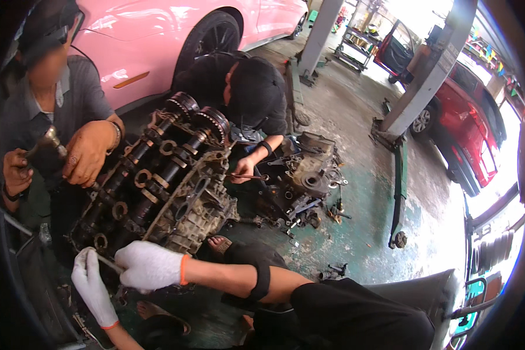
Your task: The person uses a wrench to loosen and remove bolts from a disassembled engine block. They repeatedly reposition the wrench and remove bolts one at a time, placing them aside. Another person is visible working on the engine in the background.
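An engine cylinder head (184, 213) with two camshafts (157, 192) and round sprockets (210, 124) at its far end stands before me. At its near end, my right hand (150, 266), in a white knit glove with an orange cuff, is closed around a slim grey metal bar (109, 263). My left hand (93, 286), gloved the same way, has its fingers pressed together at the bar's other end, by the engine's near left corner. The bar's kind and its tip are hidden by the gloves.
At the left, a person (84, 87) holds a metal tool (51, 142). Another person (256, 99) leans in beyond the engine, holding a thin reddish tool (246, 176). Dirty engine parts (309, 181) lie on the floor. A pink car (134, 41), lift post (417, 87) and red car (464, 116) stand behind.
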A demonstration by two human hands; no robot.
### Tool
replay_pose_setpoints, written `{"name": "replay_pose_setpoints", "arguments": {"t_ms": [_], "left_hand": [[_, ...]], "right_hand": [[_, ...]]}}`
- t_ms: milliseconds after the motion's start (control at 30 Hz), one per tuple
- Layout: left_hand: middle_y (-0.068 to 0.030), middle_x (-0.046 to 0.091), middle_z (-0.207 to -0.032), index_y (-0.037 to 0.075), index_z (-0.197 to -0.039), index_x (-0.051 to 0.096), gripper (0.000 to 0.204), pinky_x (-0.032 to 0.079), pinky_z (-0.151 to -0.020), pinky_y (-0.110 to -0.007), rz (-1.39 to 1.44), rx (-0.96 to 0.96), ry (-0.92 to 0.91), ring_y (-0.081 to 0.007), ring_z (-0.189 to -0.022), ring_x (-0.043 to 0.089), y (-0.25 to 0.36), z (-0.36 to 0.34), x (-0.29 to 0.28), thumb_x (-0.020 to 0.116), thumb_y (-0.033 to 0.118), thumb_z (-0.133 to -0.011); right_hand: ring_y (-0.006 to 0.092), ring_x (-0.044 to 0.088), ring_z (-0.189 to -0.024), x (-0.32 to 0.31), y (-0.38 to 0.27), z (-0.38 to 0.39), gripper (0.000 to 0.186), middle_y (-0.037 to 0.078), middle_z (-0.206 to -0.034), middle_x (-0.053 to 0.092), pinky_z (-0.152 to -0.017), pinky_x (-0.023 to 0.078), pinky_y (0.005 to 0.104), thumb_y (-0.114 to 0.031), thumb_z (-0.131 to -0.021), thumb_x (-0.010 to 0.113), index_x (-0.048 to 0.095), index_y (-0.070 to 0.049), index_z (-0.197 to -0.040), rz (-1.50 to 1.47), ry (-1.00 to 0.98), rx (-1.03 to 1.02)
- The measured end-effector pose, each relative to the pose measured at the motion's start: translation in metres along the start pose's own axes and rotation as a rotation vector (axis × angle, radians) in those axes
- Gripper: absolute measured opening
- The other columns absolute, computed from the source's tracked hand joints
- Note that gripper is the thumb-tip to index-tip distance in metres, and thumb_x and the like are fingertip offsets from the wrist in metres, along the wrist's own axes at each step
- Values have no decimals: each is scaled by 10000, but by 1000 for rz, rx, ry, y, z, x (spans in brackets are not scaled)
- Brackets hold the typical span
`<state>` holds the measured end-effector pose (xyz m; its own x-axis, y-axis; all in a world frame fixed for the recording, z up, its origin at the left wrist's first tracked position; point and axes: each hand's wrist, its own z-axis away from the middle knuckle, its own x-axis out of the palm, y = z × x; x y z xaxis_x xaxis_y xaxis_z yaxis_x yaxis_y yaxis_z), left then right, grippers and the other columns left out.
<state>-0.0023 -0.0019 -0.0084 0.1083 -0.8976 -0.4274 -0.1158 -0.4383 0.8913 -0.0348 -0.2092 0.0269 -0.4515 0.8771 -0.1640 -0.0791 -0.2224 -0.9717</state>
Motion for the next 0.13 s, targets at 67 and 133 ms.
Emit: {"name": "replay_pose_setpoints", "arguments": {"t_ms": [67,133], "left_hand": [[-157,724,-1087,-113,-1142,664,308,496,-945,-326,-22,-18,9,-195,-997,647,3,0,2,600,165,-1024],[-181,727,-1183,-99,-1190,670,350,479,-1009,-351,-84,20,-29,-269,-1064,667,7,2,-5,621,200,-1015]], "right_hand": [[211,647,-534,-15,-2,2,248,127,-614,633,-542,527,358,-154,-833,607,676,67,-923,-47,-11,33],[205,696,-600,-27,-3,-5,301,120,-701,698,-579,556,344,-172,-820,637,726,13,-1040,67,-47,82]]}}
